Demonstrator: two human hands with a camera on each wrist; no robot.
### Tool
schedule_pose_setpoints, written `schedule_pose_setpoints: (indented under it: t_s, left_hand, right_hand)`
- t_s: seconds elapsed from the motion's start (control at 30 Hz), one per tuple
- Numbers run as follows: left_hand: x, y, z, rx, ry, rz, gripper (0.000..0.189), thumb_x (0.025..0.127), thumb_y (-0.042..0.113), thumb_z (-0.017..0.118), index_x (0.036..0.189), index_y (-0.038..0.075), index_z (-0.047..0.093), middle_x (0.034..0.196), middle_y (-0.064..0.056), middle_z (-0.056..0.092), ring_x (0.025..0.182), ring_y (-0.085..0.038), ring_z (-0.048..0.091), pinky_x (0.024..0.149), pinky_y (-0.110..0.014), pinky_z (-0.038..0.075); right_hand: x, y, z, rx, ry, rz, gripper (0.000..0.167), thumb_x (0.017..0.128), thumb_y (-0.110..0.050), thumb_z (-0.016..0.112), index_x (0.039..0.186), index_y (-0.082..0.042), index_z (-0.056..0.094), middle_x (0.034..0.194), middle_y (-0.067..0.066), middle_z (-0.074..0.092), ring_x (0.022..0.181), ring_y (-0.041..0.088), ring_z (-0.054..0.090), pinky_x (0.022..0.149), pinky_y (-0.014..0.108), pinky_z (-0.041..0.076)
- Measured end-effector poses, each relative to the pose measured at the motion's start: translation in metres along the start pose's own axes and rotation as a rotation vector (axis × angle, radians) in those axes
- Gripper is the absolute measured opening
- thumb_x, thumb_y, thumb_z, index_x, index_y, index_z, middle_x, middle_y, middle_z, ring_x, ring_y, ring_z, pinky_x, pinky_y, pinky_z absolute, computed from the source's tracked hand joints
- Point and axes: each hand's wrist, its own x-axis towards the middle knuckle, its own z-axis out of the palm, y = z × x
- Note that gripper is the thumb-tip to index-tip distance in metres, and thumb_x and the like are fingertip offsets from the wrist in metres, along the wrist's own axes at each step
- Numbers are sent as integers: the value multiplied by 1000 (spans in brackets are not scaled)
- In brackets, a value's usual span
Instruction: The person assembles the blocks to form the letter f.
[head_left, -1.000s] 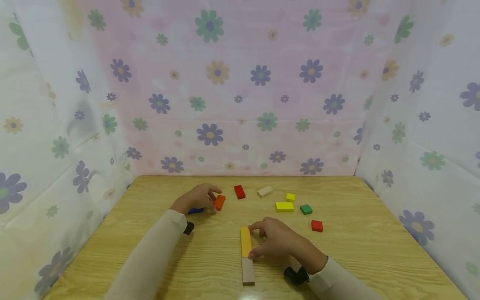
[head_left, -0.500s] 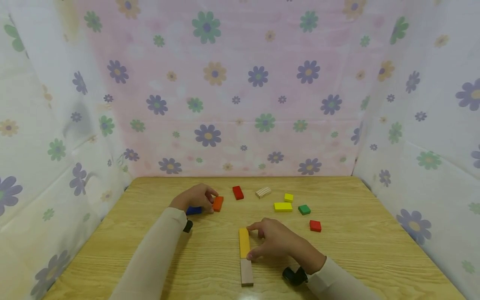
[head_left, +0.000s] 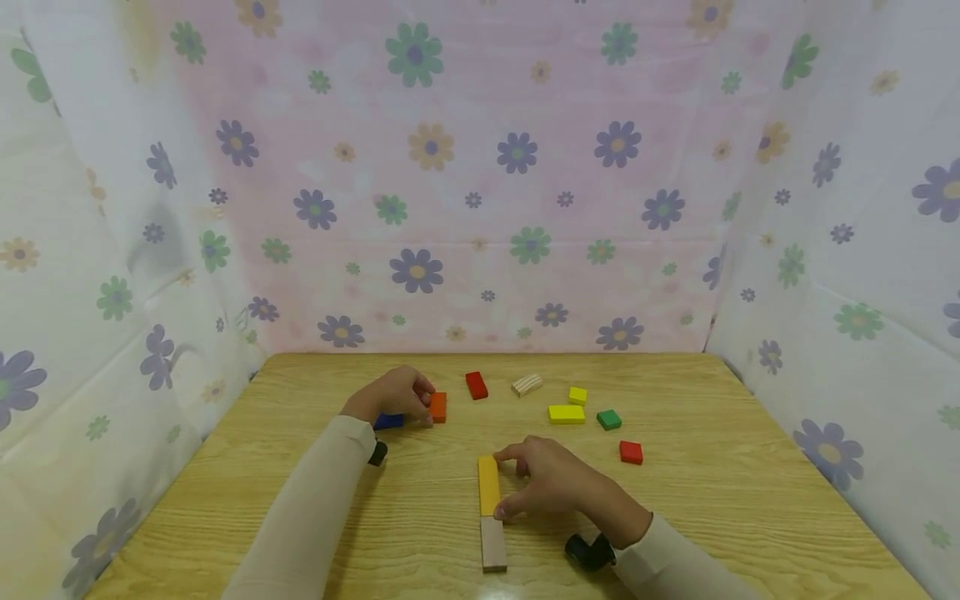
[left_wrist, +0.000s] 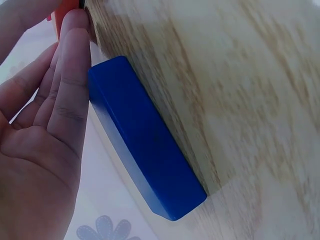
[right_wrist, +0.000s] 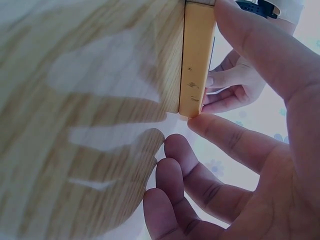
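Note:
My left hand [head_left: 397, 396] is at an orange block [head_left: 438, 407], pinching it with thumb and fingertips at its left side. Just under that hand lies a blue block [head_left: 388, 422], which fills the middle of the left wrist view [left_wrist: 147, 137]. Closer to me, my right hand [head_left: 551, 479] holds a yellow-orange block [head_left: 488, 485] by its length, index fingertip at the far end and thumb by the near end. The right wrist view shows this block [right_wrist: 196, 60] with the other fingers curved beside it. A pale wooden block [head_left: 493, 545] lies end to end with it, nearer me.
Behind the hands, a red block [head_left: 476, 385] and a striped, ridged wooden block [head_left: 527, 385] lie on the table [head_left: 360, 533]. To the right are two yellow blocks [head_left: 566, 414], a green block [head_left: 609, 419] and a small red block [head_left: 631, 452]. Flowered cloth [head_left: 480, 167] walls three sides.
The orange block has turned from slanted to nearly straight, pointing away from me, as the left fingers closed in on it. The right hand and its block keep their place; the view shifted slightly.

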Motion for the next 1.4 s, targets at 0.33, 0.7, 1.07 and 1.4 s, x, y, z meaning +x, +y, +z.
schedule_pose_setpoints:
  t_s: [0.33,0.7,1.07,1.4]
  left_hand:
    - [0,3,4,-52,18,-19,54,75,17,94,123,6,72,107,-5,72,91,-17,67,85,-35,58]
    - [-2,18,11,-7,39,-3,52,74,24,96,119,9,74,113,-3,71,99,-17,67,91,-39,58]
    - [2,28,23,29,23,77,53,73,25,96,118,7,74,111,-2,72,97,-14,67,91,-37,58]
    - [6,36,36,65,-8,136,51,71,26,97,113,6,76,104,0,73,91,-12,67,86,-33,59]
  right_hand:
    - [-1,-1,0,0,1,2,80,72,-52,92,141,-21,66,94,-3,64,80,14,54,63,28,45]
    - [1,4,1,4,-2,-10,80,73,-55,91,140,-20,66,90,-4,63,77,14,53,62,27,42]
    - [1,3,1,-6,1,-16,79,73,-55,91,140,-19,67,92,-5,63,79,14,54,64,28,45]
    - [0,-1,0,10,9,-35,78,74,-51,92,139,-16,67,92,-2,64,78,14,54,61,27,44]
